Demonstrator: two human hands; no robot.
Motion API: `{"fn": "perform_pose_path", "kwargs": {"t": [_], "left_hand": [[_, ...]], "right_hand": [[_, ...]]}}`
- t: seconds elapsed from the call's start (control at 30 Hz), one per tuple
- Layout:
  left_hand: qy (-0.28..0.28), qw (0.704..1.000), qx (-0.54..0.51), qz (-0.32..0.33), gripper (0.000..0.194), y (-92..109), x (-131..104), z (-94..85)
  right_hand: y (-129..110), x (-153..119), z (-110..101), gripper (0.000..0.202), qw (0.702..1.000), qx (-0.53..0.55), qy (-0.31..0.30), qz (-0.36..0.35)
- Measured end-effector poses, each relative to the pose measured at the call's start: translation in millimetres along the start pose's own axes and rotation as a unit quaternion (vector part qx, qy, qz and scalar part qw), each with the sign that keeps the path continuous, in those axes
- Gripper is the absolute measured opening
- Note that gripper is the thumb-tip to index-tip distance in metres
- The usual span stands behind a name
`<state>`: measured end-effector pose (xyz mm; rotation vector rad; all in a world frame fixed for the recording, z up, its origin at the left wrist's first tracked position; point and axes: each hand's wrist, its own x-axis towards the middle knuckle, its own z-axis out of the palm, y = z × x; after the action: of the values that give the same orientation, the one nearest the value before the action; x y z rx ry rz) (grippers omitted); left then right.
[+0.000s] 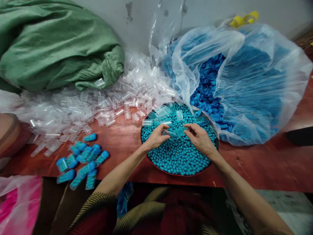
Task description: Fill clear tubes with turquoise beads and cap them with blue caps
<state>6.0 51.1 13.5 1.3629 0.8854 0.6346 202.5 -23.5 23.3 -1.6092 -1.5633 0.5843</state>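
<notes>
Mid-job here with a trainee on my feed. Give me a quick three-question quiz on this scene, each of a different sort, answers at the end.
1. True or false: the filled tubes lie on the table, outside the tray.
2. What is directly beneath the left hand and right hand? A) Green cloth B) Beads C) Yellow strips
3. Fill in the colour: the bag holds many ____ pieces.

Key: 1 true; 2 B; 3 blue.

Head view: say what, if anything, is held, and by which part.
The left hand seems to pinch a clear plastic tube by its end; for the right hand, it cannot be told.
</notes>
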Motion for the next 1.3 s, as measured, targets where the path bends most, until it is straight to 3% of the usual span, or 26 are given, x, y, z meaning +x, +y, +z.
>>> {"fn": "perform_pose_path", "kwargs": {"t": [0.2, 0.4, 0.47, 0.6, 0.67, 0.77, 0.87, 1.0, 1.07, 1.17, 1.3], "left_hand": [[-0.035, 0.997, -0.057, -0.038, 0.03, -3.2, -1.0, 1.6], [0.019, 0.984, -0.168, -0.061, 0.037, -8.5, -7.8, 8.1], [0.044, 0.99, -0.128, -0.03, 0.031, -9.8, -9.6, 12.8], [0.106, 0.991, 0.075, 0.043, 0.018, -12.5, -13.9, 21.7], [0.104, 0.986, 0.12, 0.057, 0.014, -14.7, -16.0, 23.6], [0.064, 0.994, 0.081, 0.047, 0.012, -17.3, -17.9, 23.3], [0.067, 0.998, 0.006, 0.001, 0.018, -14.6, -18.8, 21.9], [0.089, 0.982, -0.147, -0.084, 0.04, -5.0, -21.8, 24.9], [0.085, 0.969, -0.207, -0.103, 0.044, -2.4, -24.2, 30.5], [0.075, 0.963, -0.239, -0.096, 0.039, -3.6, -27.2, 42.3], [0.076, 0.983, -0.165, -0.031, 0.035, -4.2, -29.7, 51.3]], "right_hand": [[4.6, -1.3, -0.1, 0.026, 0.999, 0.024, 0.009, 0.036], [6.1, -0.1, -1.5, 0.023, 0.996, 0.043, 0.024, 0.077], [3.4, -0.3, 2.9, 0.02, 0.996, 0.04, 0.015, 0.078], [-3.3, -4.4, 16.6, 0.016, 0.994, 0.065, -0.041, 0.078], [-5.9, -6.9, 20.6, 0.016, 0.993, 0.068, -0.052, 0.082], [-7.1, -9.6, 20.0, 0.018, 0.992, 0.061, -0.062, 0.094], [-5.3, -10.8, 15.8, 0.022, 0.982, 0.113, -0.047, 0.147], [-7.5, -13.8, 15.5, 0.037, 0.934, 0.274, 0.037, 0.227], [-12.9, -17.4, 19.5, 0.045, 0.909, 0.332, 0.05, 0.248], [-21.3, -24.5, 28.5, 0.043, 0.894, 0.36, 0.031, 0.266], [-24.6, -31.9, 34.7, 0.037, 0.893, 0.36, 0.019, 0.269]]}}
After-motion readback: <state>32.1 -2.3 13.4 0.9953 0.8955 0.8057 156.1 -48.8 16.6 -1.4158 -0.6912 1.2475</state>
